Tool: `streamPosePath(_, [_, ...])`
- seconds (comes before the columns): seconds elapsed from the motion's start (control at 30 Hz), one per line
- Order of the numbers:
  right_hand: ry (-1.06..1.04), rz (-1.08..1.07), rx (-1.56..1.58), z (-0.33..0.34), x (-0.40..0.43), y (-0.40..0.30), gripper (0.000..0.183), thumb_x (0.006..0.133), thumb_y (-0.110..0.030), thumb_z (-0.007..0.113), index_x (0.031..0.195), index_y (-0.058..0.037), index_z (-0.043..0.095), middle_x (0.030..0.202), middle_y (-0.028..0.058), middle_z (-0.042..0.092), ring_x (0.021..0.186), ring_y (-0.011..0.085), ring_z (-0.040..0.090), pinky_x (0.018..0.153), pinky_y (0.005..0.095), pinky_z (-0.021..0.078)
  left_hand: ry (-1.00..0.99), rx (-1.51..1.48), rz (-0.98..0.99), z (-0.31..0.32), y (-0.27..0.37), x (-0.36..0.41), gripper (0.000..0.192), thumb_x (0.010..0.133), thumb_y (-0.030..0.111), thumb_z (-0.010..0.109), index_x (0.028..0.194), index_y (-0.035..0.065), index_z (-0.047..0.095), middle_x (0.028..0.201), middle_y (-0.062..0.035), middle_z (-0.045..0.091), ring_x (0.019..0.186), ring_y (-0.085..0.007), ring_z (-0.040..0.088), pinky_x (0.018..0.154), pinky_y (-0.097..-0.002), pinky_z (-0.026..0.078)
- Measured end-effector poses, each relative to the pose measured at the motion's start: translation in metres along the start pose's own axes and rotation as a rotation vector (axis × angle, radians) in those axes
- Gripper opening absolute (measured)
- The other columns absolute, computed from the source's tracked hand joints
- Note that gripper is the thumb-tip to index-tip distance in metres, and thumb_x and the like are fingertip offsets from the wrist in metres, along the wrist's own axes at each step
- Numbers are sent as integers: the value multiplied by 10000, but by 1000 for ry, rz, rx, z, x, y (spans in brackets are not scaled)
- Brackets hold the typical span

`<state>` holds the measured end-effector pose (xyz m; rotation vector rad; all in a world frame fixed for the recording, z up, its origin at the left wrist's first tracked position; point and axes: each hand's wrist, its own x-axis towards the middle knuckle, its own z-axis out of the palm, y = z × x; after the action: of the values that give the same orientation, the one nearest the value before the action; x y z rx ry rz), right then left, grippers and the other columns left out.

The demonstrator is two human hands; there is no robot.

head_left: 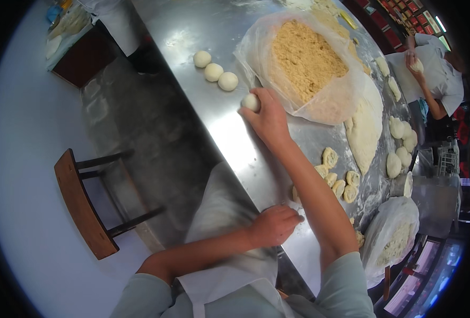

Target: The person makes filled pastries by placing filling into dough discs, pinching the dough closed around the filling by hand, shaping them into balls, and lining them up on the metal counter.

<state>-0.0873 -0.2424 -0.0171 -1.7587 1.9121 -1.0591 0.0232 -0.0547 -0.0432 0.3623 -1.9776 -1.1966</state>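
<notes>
My right hand (pixel 269 115) reaches out over the steel table and grips a smooth white dough ball (pixel 251 102) between thumb and fingers. Just beyond it, three similar dough balls (pixel 214 72) sit in a slanting row. Close to my apron, my left hand (pixel 276 225) is at the table's near edge with its fingers curled; whether it holds anything is hidden. A clear plastic bag (pixel 255 47) of crumbly tan filling (pixel 308 59) lies beside my right hand. Several small filled dough pieces (pixel 338 187) rest past my right forearm.
A flat dough sheet (pixel 364 131) lies beyond the filling bag. Several dough lumps (pixel 402 139) and a second bag of pale filling (pixel 396 242) are farther right. Across the table a person (pixel 438 75) holds dough. A wooden chair (pixel 86 206) stands left of the table.
</notes>
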Motion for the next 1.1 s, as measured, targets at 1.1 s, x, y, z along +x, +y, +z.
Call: streamPosePath(1.1, [230, 460, -69, -146, -131, 87, 313, 837, -161, 774, 964, -11, 531, 828, 106, 635, 726, 188, 591, 681, 340, 491, -6, -92, -202, 0, 10, 7, 174, 888, -55, 632, 1027, -2, 723, 885, -104, 713, 774, -225, 674, 718, -313, 544])
